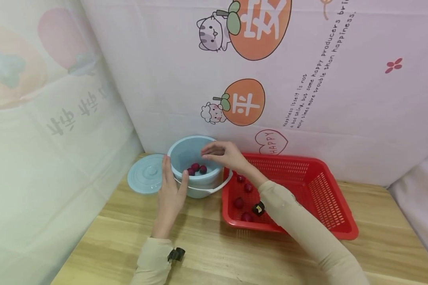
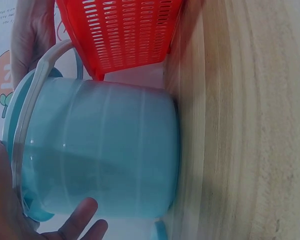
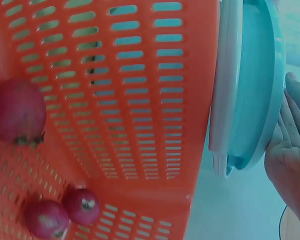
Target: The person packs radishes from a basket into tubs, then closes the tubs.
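A light-blue bucket (image 1: 203, 183) with a white handle (image 1: 219, 187) stands upright on the table. Inside it lie 3 round, dark-red, plum-like fruits (image 1: 195, 167). My left hand (image 1: 170, 194) rests against the bucket's near left side, fingers and thumb spread and fairly straight; the left wrist view shows its fingertips (image 2: 85, 210) by the wall. Over the bucket's right rim hovers my right hand (image 1: 228, 154), fingers extended toward the opening, nothing visible in them. More of these fruits (image 3: 46, 219) lie in the red basket (image 1: 346, 221), under my right forearm.
A round light-blue lid (image 1: 146, 174) lies left of the bucket. The slotted basket stands close on the bucket's right. Printed cloth (image 1: 171, 99) hangs behind and at both sides of the wooden table (image 1: 203, 245).
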Available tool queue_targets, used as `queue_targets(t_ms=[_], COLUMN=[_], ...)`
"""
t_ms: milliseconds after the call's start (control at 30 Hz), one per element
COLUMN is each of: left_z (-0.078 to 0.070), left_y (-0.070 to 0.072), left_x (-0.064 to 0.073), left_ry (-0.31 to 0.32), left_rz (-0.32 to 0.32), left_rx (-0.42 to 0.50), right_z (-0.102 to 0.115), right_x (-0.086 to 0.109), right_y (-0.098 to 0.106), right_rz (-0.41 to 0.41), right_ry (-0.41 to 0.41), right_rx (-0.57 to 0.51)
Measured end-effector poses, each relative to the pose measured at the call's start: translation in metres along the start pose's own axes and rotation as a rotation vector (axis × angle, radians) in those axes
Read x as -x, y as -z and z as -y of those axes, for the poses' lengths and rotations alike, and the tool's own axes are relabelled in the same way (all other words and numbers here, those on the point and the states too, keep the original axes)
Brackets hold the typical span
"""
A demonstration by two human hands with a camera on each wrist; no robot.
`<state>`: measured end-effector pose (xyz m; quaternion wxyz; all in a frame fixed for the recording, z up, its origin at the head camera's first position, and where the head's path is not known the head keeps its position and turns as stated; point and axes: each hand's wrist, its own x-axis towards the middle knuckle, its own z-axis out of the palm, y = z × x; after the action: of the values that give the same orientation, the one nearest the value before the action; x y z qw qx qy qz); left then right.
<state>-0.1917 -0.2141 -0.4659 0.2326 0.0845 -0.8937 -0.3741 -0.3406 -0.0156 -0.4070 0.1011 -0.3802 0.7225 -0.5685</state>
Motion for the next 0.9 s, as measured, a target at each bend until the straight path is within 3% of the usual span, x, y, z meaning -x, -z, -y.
queue_targets(t_ms=[333,900], left_z=[-0.001,0.001], left_y=[0.002,-0.001], left_x=[0.001,0.001], left_ry=[-0.009,-0.019], left_rz=[-0.017,-0.019], left_rx=[0.011,0.003], right_z=[0.002,-0.004], right_x=[0.001,0.015], right_y=[-0.006,0.006], right_rz=[-0.073,-0.093], right_ry=[-0.013,0.000], right_rx=[0.006,-0.088])
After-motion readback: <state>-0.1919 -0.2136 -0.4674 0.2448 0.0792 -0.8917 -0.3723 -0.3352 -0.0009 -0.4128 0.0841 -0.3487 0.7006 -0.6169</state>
